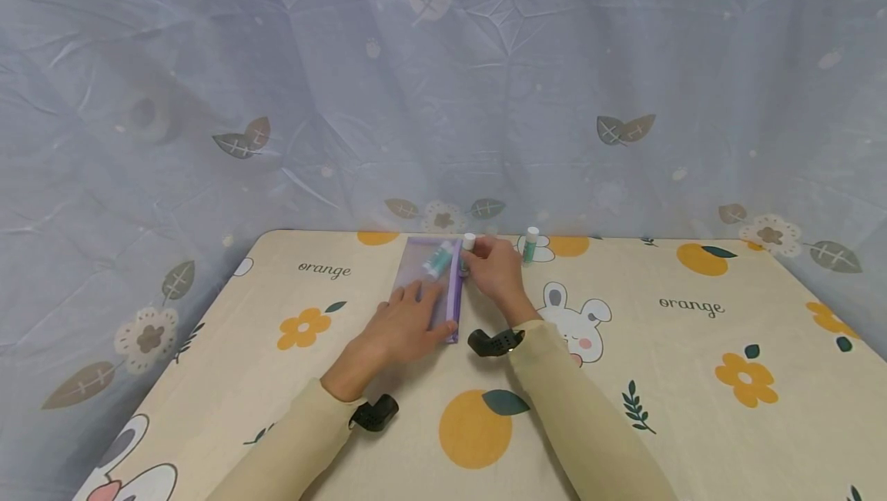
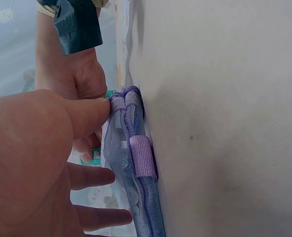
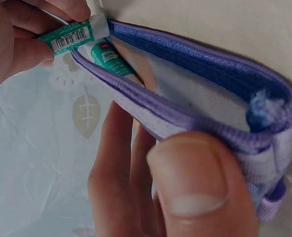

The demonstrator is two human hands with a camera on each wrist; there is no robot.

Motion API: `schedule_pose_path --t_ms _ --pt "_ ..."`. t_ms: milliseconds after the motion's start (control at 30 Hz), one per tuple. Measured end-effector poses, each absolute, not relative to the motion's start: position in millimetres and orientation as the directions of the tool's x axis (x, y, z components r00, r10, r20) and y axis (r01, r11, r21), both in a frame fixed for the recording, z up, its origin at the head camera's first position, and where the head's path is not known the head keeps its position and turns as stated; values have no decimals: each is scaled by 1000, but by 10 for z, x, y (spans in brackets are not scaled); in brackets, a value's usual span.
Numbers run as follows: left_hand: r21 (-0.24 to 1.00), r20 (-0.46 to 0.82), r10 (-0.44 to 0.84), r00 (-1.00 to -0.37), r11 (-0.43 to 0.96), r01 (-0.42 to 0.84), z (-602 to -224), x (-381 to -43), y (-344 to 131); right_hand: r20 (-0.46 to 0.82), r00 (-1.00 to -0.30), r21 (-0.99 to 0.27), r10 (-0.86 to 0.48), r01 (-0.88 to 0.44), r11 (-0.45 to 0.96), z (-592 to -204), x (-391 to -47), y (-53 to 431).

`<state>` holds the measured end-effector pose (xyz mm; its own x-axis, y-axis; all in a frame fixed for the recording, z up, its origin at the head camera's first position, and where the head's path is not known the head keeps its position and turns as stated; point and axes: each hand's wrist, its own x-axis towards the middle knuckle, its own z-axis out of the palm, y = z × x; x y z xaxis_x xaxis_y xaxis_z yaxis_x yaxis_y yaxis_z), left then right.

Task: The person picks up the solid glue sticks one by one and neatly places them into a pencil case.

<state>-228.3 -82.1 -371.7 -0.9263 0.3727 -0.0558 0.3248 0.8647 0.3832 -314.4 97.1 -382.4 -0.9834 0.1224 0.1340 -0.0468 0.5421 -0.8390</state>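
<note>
A translucent zip pouch (image 1: pixel 453 302) with purple edging lies flat, its long zipped side gaping in the right wrist view. My left hand (image 1: pixel 404 325) rests on it with fingers spread and fairly straight, the thumb touching the edge near one corner. Between the thumb and fingers of my right hand (image 1: pixel 496 270) is a green glue stick (image 3: pixel 72 41) with a white cap. Its capped end is at the far end of the pouch's opening. Through the mesh shows another glue stick (image 1: pixel 438 261), inside the pouch. My right fingers partly cover the held one.
One more glue stick (image 1: pixel 530 245) stands upright just right of my right hand, near the back edge. The tablecloth (image 1: pixel 617 439) has oranges, flowers and rabbits printed on it. Behind the table hangs a grey-blue patterned curtain (image 1: pixel 443 85).
</note>
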Motion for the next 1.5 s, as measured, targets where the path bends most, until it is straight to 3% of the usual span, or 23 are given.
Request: schedule_pose_path --t_ms 400,867,1167,1500 --pt "381 -64 372 -926 867 322 -3725 -2292 -818 103 -984 -889 146 -25 456 -3872 -3169 933" --pt "389 -52 377 -925 860 329 -3734 -2288 -825 -142 -988 -989 65 144 31 -3939 -3161 904" --pt "387 -57 370 -927 864 322 -3736 -2299 -823 -290 -956 -955 37 287 -73 -3952 -3117 922" --pt "394 -62 368 -928 863 316 -3731 -2299 -824 -312 -948 -945 59 303 -125 -3935 -3118 910"
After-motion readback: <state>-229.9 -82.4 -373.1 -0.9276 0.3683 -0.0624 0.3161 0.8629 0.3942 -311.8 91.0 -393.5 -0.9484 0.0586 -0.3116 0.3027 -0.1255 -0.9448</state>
